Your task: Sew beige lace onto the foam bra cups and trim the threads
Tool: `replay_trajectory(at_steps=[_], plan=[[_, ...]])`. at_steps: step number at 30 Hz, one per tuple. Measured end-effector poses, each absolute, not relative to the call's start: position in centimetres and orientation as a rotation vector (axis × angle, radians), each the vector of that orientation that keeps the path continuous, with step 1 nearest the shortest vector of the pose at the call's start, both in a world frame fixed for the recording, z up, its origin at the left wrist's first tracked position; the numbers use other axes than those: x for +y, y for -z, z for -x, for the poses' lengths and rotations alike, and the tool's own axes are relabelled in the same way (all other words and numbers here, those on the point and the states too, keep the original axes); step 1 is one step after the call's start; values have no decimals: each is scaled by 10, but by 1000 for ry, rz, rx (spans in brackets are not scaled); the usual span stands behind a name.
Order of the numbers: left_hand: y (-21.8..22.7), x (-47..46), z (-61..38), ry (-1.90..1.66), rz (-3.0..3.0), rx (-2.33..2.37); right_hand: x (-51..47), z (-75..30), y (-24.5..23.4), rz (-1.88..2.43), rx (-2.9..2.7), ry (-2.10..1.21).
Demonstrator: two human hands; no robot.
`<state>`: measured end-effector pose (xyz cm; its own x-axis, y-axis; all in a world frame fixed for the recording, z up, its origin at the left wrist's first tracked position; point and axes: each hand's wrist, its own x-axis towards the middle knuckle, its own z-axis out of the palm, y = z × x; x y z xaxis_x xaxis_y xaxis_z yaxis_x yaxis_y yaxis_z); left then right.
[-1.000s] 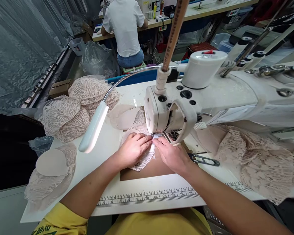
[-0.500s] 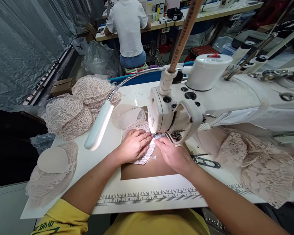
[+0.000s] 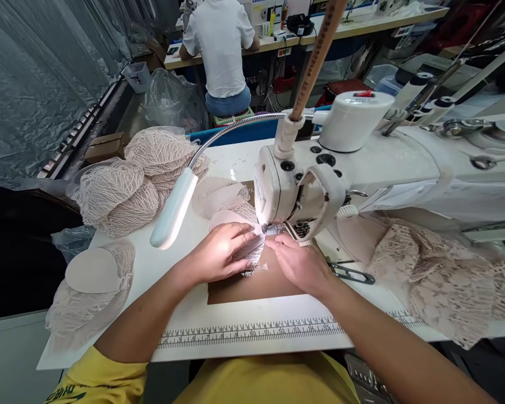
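Observation:
A beige lace cup piece (image 3: 252, 252) lies under the presser foot (image 3: 273, 228) of a white sewing machine (image 3: 362, 168). My left hand (image 3: 221, 252) lies on the lace with its fingers pressed flat, just left of the foot. My right hand (image 3: 297, 261) presses the lace edge right in front of the foot, fingers stretched forward. More sewn cups (image 3: 221, 199) trail out behind the needle. A brown plate (image 3: 252, 286) sits under the work.
A pile of lace cups (image 3: 126, 179) and a gooseneck lamp (image 3: 172, 210) stand at the left. Foam pads on lace (image 3: 92, 275) lie near the left edge. Thread snips (image 3: 353, 275) and lace fabric (image 3: 446, 280) lie right. A seated person's back (image 3: 221, 50) is beyond the table.
Both hands have pushed the lace piece slightly further toward the needle, and less lace shows below my left hand. The camera shifted a little.

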<state>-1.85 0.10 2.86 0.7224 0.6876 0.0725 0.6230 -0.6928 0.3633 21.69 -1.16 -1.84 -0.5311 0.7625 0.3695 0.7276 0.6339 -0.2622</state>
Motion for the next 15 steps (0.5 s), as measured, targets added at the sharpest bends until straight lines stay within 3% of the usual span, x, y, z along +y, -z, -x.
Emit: replay_trajectory(at_steps=[8, 15], plan=[[-33, -10, 11, -135, -2515, 1256, -14, -216, 16, 973, -2579, -236], [-10, 17, 36, -398, -1696, 1139, -14, -217, 16, 1032, -2612, -278]])
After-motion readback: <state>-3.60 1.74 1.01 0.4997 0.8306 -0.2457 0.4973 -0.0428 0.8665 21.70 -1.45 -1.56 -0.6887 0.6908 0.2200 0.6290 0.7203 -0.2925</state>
